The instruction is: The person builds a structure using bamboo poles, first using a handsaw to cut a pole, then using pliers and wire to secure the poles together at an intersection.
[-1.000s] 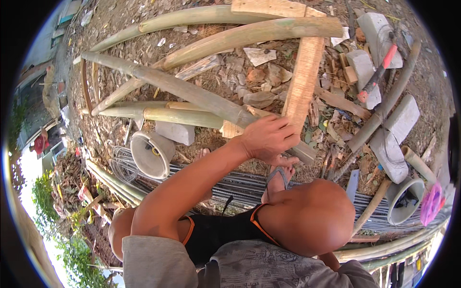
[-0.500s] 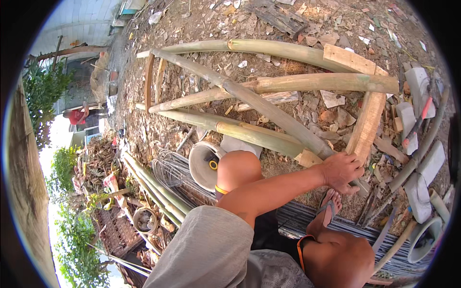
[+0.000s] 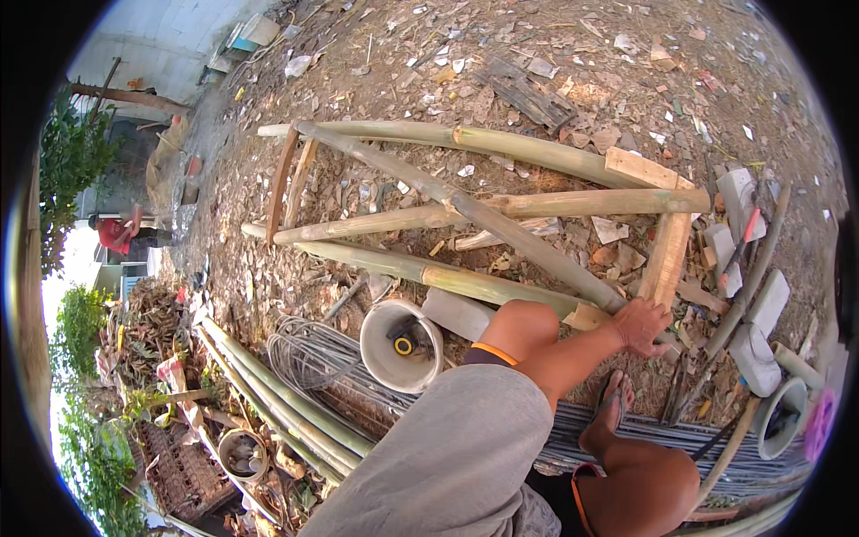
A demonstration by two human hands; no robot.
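My left hand [image 3: 642,328] is closed around the lower right end of a greyish diagonal bamboo pole [image 3: 510,233], where it meets the corner of a frame on the ground. Right by the fingers is a squared wooden beam [image 3: 667,255] joining the frame's right ends. Three greenish bamboo poles, the upper [image 3: 528,154], middle [image 3: 573,204] and lower [image 3: 465,281], run leftward from there. Short wooden crosspieces [image 3: 281,183] join their left ends. The diagonal pole lies over the middle one. Part of the grip is hidden under my hand. My right hand is out of view.
A whitish bucket [image 3: 376,358] with a black-and-yellow object stands by my left knee. Metal rods [image 3: 573,438] lie under my feet. Grey blocks [image 3: 759,358] and a pipe are at right. Bamboo poles [image 3: 295,403] lie at lower left. A person in red [image 3: 114,234] stands far left.
The view has shifted, so the frame sits lower and slightly left. My knee and sleeve have moved right and closer to the hand, which keeps its place at the frame's corner.
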